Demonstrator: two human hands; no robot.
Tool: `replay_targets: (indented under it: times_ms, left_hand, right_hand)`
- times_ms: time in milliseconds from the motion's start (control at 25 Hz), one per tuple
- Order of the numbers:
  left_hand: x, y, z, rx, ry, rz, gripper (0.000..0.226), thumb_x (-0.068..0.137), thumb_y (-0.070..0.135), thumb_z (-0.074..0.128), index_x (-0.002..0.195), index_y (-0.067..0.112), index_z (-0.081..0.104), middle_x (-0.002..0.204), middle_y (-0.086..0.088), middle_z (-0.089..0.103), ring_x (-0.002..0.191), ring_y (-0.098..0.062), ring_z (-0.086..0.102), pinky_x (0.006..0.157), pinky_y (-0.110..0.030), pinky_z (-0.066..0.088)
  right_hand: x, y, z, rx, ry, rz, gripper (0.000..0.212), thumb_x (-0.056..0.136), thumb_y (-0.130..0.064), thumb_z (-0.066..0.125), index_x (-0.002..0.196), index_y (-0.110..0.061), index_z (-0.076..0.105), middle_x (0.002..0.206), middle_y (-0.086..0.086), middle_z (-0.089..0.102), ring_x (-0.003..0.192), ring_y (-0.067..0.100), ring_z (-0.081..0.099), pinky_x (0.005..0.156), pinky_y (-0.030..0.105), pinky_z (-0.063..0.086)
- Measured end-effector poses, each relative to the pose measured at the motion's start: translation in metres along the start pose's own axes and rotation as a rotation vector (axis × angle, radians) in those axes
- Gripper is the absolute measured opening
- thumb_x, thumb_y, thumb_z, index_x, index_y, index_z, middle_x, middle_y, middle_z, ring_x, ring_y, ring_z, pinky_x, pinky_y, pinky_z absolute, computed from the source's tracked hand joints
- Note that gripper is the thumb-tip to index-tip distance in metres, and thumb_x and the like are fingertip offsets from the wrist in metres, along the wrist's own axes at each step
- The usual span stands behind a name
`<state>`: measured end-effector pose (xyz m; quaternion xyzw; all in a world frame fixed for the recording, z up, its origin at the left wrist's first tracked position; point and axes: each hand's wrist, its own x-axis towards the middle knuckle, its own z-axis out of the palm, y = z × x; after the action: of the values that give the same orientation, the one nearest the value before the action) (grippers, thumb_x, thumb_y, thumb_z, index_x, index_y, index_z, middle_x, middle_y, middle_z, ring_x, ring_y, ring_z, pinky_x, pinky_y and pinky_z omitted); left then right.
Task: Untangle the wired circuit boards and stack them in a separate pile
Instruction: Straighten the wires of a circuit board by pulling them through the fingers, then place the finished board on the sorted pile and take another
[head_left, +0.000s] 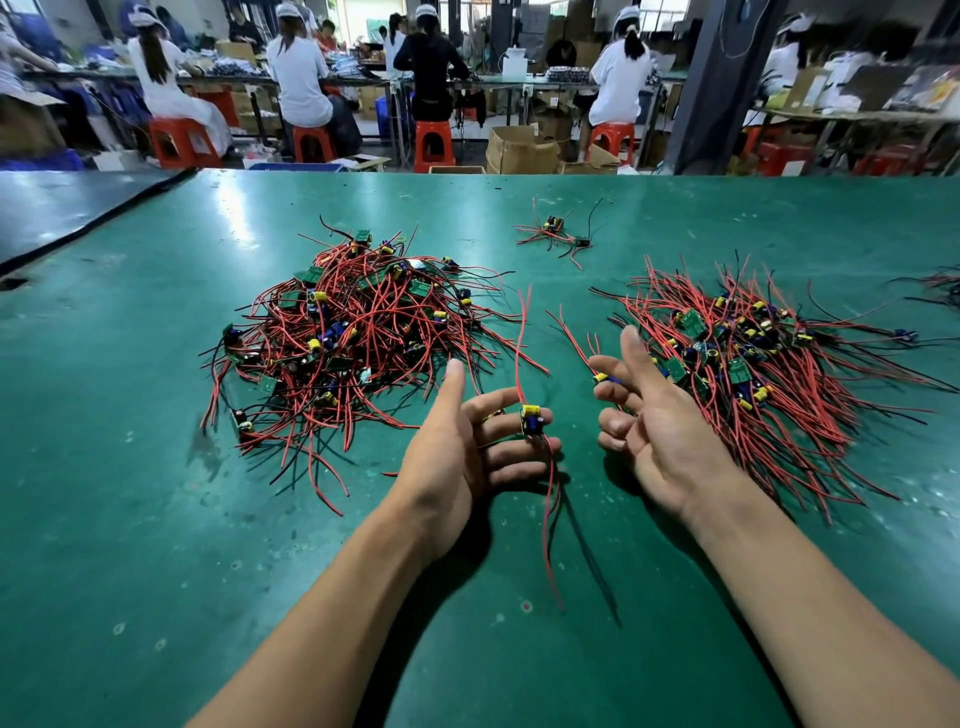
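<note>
A tangled heap of small circuit boards (353, 332) with red and black wires lies on the green table (130, 467), left of centre. On the right, a second pile (753, 374) has its wires fanned more evenly. Between the piles, my left hand (457, 452) has its thumb up and pinches one wired board (532, 418) between its fingertips; the red and black wires trail above and below it. My right hand (649, 421), fingers curled and thumb raised, holds another wired board (607, 378) at its fingertips, beside the right pile.
A small cluster of wired boards (558, 234) lies farther back on the table. More wires (943, 283) show at the right edge. A dark mat seam (88, 223) crosses the far left. Beyond the table, people sit on red stools at benches.
</note>
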<state>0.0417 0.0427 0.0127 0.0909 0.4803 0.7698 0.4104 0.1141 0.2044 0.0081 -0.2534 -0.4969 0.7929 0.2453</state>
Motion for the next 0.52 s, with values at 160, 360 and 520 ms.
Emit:
replay_targets:
  times_ms: [160, 360, 520]
  left_hand:
    - [0.002, -0.001, -0.004, 0.002, -0.005, -0.003, 0.079, 0.090, 0.074, 0.020, 0.126, 0.013, 0.053, 0.113, -0.016, 0.071, 0.091, -0.034, 0.070, 0.074, -0.038, 0.058]
    - [0.005, -0.003, -0.004, 0.027, -0.013, 0.017, 0.079, 0.089, 0.075, 0.020, 0.130, 0.016, 0.052, 0.119, -0.014, 0.069, 0.088, -0.031, 0.070, 0.077, -0.040, 0.057]
    - [0.005, -0.012, 0.002, 0.156, -0.036, 0.057, 0.066, 0.091, 0.069, 0.023, 0.134, 0.024, 0.048, 0.121, -0.004, 0.068, 0.092, -0.023, 0.069, 0.084, -0.039, 0.056]
  right_hand:
    - [-0.002, 0.005, 0.002, -0.082, -0.071, -0.053, 0.070, 0.061, -0.066, 0.074, 0.105, -0.012, 0.068, 0.075, -0.002, 0.055, 0.043, 0.007, 0.039, 0.040, 0.022, 0.033]
    - [-0.012, 0.008, 0.004, -0.431, -0.096, -0.208, 0.044, 0.071, -0.056, 0.077, 0.093, -0.019, 0.069, 0.074, -0.003, 0.058, 0.049, 0.010, 0.047, 0.044, 0.023, 0.038]
    - [-0.019, 0.016, 0.010, -0.786, -0.140, -0.427, 0.023, 0.079, -0.030, 0.083, 0.099, -0.024, 0.073, 0.083, -0.008, 0.067, 0.066, 0.009, 0.060, 0.064, 0.021, 0.051]
